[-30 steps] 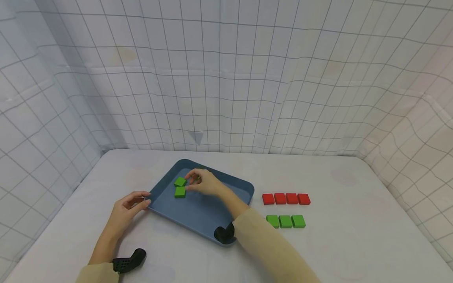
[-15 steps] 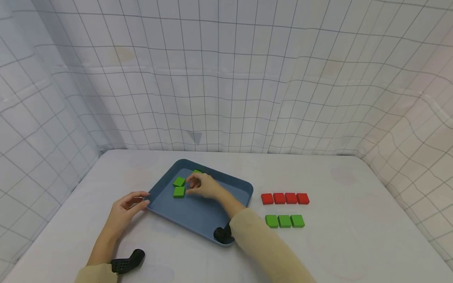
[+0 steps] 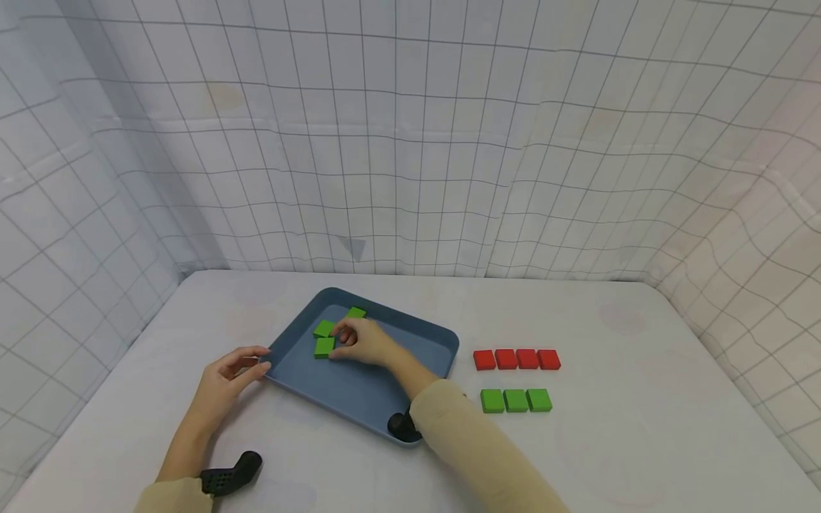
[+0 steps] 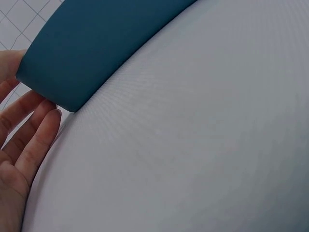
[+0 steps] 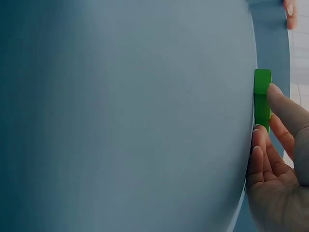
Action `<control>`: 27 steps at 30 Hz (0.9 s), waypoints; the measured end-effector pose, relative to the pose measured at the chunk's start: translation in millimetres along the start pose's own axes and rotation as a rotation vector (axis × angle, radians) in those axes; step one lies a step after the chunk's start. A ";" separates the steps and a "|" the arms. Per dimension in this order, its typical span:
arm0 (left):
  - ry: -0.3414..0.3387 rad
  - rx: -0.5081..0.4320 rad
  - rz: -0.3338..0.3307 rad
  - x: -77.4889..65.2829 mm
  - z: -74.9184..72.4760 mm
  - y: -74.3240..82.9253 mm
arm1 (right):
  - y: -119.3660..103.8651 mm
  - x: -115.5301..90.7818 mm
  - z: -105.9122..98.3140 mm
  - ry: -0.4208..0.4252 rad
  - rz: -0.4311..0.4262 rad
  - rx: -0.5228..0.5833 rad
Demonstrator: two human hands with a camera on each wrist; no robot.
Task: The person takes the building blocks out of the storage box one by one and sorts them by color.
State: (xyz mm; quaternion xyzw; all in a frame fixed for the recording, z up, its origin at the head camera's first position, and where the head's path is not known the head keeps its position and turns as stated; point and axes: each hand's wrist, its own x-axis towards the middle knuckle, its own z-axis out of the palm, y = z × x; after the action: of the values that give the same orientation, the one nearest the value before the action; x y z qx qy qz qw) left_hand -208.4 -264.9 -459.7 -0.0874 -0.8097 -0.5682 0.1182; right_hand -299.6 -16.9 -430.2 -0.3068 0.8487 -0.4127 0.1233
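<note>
Left hand (image 3: 224, 376) pinches the oblong blue plastic tray (image 3: 291, 385); right hand (image 3: 368, 342) touches a square green plastic block (image 3: 323, 348), grip unclear. Seems light: hold its sides.

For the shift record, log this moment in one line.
left hand: holds tray corner | right hand: touches green block inside tray | beside tray: row of red blocks, row of green blocks

The left arm (image 3: 192, 431) extends forward, and the left hand (image 3: 224, 381) meets the left corner of the tray (image 3: 301, 365), thumb and index finger on it, knuckles bent. The right arm (image 3: 477, 449) slants over the tray's right edge; the right hand (image 3: 368, 342) has thumb and index finger parted.
</note>
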 end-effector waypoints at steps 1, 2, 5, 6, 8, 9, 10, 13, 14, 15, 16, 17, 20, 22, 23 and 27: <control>-0.001 -0.001 0.000 0.1 0.0 0.0 | 0.2 0.2 0.7 0.003 0.001 -0.006; -0.001 -0.001 0.002 0.1 0.0 0.0 | 0.6 0.5 1.5 0.004 0.006 -0.008; -0.001 -0.011 0.006 -0.2 0.1 0.3 | 2.3 1.2 3.4 0.006 0.016 -0.014; -0.001 -0.012 0.008 -0.3 0.1 0.4 | 2.5 1.2 3.9 0.005 0.021 -0.014; 0.000 -0.013 0.008 -0.2 0.2 0.5 | 2.9 1.3 4.6 0.005 0.026 -0.013; 0.000 -0.013 0.008 -0.1 0.2 0.2 | 2.9 1.2 4.8 0.006 0.025 -0.013; 0.000 -0.010 0.012 0.5 0.0 -2.8 | 2.7 1.1 5.1 0.007 0.025 -0.014; 0.001 -0.005 0.007 0.6 0.1 -2.8 | 2.0 0.4 5.8 0.012 0.018 -0.019; 0.000 -0.004 0.006 0.5 0.0 -2.9 | 1.7 0.0 6.0 0.015 0.014 -0.022; -0.001 -0.005 0.005 0.4 0.0 -3.0 | 1.5 -0.4 6.3 0.018 0.010 -0.026; -0.001 -0.007 0.004 0.2 0.1 -2.8 | 1.4 -0.8 6.6 0.020 0.007 -0.028; -0.001 -0.007 -0.001 -0.3 0.3 0.3 | 1.5 -1.0 6.9 0.023 0.004 -0.030; -0.002 -0.007 -0.005 -0.1 0.3 0.5 | 1.5 -1.4 7.0 0.029 -0.001 -0.037; -0.003 -0.004 -0.009 0.0 0.5 0.9 | 1.6 -1.5 7.0 0.031 0.004 -0.039; -0.004 -0.001 -0.011 0.0 0.5 1.0 | 1.4 -1.6 6.8 0.032 0.006 -0.041; -0.003 0.005 -0.014 -0.4 0.8 0.7 | 1.3 -1.6 6.5 0.031 0.014 -0.047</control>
State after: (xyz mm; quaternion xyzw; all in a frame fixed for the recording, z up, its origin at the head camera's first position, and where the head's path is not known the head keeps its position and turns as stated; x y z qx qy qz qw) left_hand -207.9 -263.9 -459.4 -0.0822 -0.8118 -0.5669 0.1133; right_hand -295.9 -19.3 -435.4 -0.2972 0.8621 -0.3966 0.1059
